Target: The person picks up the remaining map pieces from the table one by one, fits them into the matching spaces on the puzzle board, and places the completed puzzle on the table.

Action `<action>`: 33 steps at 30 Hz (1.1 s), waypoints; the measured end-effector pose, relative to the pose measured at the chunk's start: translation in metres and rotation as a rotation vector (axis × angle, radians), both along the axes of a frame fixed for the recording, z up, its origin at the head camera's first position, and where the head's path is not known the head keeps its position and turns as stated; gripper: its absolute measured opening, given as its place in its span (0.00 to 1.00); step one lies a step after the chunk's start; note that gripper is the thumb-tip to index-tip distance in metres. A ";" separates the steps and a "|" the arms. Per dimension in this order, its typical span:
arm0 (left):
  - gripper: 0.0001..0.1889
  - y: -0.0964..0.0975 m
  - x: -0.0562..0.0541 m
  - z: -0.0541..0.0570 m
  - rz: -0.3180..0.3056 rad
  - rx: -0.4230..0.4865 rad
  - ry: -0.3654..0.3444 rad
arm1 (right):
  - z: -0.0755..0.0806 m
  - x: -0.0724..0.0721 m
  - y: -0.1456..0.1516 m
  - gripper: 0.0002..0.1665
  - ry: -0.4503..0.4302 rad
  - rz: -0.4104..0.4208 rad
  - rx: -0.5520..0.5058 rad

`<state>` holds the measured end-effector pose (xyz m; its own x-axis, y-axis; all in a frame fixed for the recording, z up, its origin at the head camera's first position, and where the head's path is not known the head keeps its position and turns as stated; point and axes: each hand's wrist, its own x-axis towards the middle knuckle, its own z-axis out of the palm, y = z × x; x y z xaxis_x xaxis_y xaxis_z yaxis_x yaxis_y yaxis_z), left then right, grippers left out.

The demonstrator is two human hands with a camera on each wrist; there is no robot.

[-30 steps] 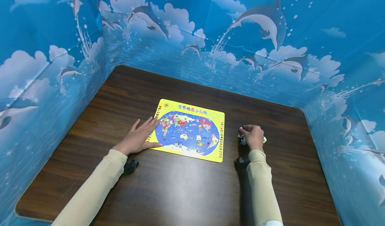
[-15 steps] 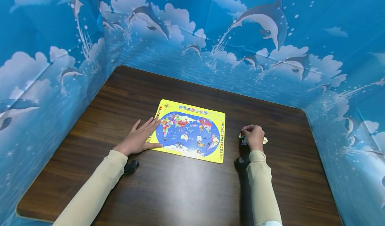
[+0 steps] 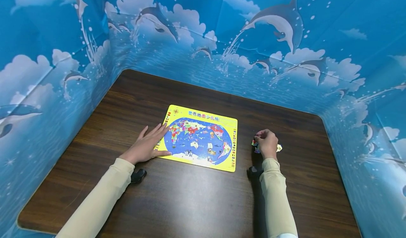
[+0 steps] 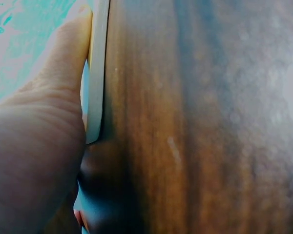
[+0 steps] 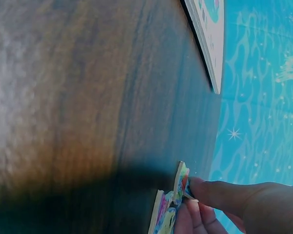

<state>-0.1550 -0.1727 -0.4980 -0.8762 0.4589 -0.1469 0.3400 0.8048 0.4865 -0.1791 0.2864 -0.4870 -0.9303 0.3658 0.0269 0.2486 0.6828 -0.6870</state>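
A yellow-bordered world map puzzle board [image 3: 226,123] lies flat on the table. My left hand [image 3: 146,146] rests over its left edge, fingers spread and straight; in the left wrist view the thumb [image 4: 71,44] lies along the board's side. To the right of the board, my right hand [image 3: 268,144] is down at a small group of coloured puzzle pieces [image 3: 254,142]. Thumb and fingers pinch a small puzzle piece [image 5: 189,194], mostly hidden by the fingertips. Beside it in the right wrist view stand the pale edges of other puzzle pieces [image 5: 162,209].
A pale puzzle piece [image 3: 279,148] shows just right of the right hand. Dark wrist-worn devices [image 3: 138,175] sit under both forearms. The brown wooden table [image 3: 190,199] is bordered at the back and sides by a blue dolphin-print cloth [image 3: 190,55].
My right hand has shifted very slightly, its fingers still at the small pieces. The left hand and the board stay where they were.
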 end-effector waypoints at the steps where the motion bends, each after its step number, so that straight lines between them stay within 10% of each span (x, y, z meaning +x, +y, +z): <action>1: 0.56 0.000 0.000 -0.001 -0.002 0.000 -0.001 | -0.001 0.001 0.000 0.04 0.009 -0.002 -0.003; 18: 0.56 -0.002 0.002 -0.011 -0.004 -0.008 -0.013 | 0.010 0.009 -0.026 0.06 0.090 0.133 -0.077; 26: 0.57 -0.001 -0.002 -0.007 -0.001 -0.012 -0.014 | 0.018 0.005 -0.055 0.09 -0.085 0.414 -0.150; 33: 0.57 0.000 -0.009 -0.006 -0.001 -0.025 -0.015 | 0.020 -0.002 -0.066 0.09 -0.146 0.462 -0.120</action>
